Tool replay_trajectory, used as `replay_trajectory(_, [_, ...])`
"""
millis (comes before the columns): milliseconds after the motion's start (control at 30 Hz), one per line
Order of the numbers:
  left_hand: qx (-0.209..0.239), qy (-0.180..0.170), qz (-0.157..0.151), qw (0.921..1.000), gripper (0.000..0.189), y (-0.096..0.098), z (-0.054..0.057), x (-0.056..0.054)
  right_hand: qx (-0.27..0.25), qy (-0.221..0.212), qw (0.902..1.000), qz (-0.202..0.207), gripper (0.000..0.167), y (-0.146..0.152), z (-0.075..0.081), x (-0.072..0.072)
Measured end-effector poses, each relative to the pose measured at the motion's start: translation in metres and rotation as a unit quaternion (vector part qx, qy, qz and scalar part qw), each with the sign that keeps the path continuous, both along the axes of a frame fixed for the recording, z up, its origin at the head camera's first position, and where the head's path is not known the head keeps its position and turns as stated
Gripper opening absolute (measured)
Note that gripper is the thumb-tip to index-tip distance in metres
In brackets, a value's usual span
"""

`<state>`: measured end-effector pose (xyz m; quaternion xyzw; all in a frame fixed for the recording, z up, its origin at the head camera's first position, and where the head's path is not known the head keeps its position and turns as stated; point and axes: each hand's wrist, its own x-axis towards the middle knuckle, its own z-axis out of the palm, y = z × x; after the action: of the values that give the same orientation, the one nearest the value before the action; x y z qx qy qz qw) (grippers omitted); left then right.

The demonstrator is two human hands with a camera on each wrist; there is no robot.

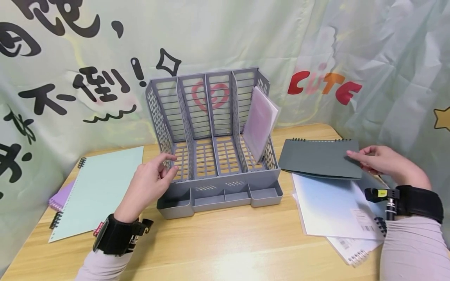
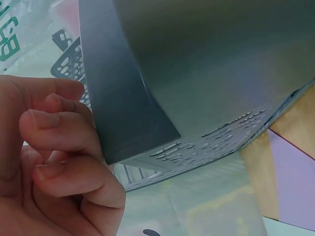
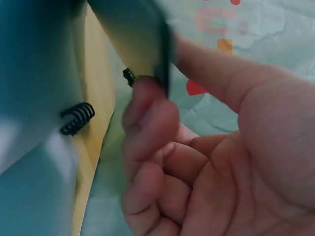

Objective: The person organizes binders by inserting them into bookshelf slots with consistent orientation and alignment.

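A dark grey spiral notebook (image 1: 320, 158) lies tilted over other notebooks on the right. My right hand (image 1: 381, 162) pinches its right edge, thumb on top and fingers beneath, as the right wrist view also shows. In the middle stands a grey desk file rack (image 1: 218, 183) with upright dividers and small front trays. A pink-purple notebook (image 1: 259, 123) leans upright in its rightmost slot. My left hand (image 1: 149, 181), fingers loosely bent, is at the rack's front left corner. In the left wrist view those fingers (image 2: 69, 132) lie right beside the rack's panel (image 2: 123, 88) and grip nothing.
A pale green spiral notebook (image 1: 102, 191) lies at the left over a purple one (image 1: 63, 195). At the right, a blue-white notebook (image 1: 330, 207) covers another white spiral notebook (image 1: 351, 249). Behind the wooden table (image 1: 225, 246) hangs a printed curtain (image 1: 225, 35).
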<state>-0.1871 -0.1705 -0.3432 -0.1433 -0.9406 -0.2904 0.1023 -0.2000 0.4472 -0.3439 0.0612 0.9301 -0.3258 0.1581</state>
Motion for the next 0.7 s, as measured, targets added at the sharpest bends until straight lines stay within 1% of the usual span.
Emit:
replay_trajectory(100, [-0.001,-0.002,0.002,1.0,0.024,0.0002,-0.0002,-0.0001,0.004,0.002,0.9999,0.011,0.06,-0.0033,-0.0005,0.0009])
replay_trajectory(167, [-0.001,-0.002,0.001,1.0,0.024,0.0004,0.0,-0.0001,0.003,0.0,0.9999,0.011,0.063,-0.0047,-0.0007,0.0008])
replay_trajectory(200, [-0.001,-0.001,0.001,1.0,0.024,0.0006,0.0001,-0.0001,0.001,0.0,1.0,0.008,0.06,-0.0051,-0.0007,0.0007])
replay_trajectory(333, [-0.002,0.0,0.0,1.0,0.024,0.0003,0.0001,0.0004,-0.004,0.01,0.9999,0.004,0.037,-0.005,-0.0005,-0.0014])
replay_trajectory(400, [-0.002,0.0,0.0,1.0,0.023,0.0002,0.0,0.0005,-0.001,0.016,0.9999,0.001,0.035,-0.0041,0.0004,-0.0021])
replay_trajectory(500, [-0.001,-0.001,0.0,1.0,0.023,0.0,0.0001,0.0007,0.01,0.026,0.9996,-0.001,0.041,-0.002,0.0028,-0.0024])
replay_trajectory(567, [-0.001,-0.002,-0.001,1.0,0.023,-0.0001,0.0002,0.0008,0.016,0.032,0.9993,-0.01,0.05,-0.0012,0.0049,-0.0022])
replay_trajectory(633, [-0.002,-0.002,-0.001,1.0,0.023,-0.0001,0.0002,0.0008,0.018,0.041,0.9987,-0.024,0.064,-0.0017,0.0072,-0.0018])
replay_trajectory(700, [-0.003,-0.002,-0.001,1.0,0.024,-0.0001,0.0002,0.0009,0.022,0.057,0.9972,-0.045,0.072,-0.0038,0.0091,-0.0012])
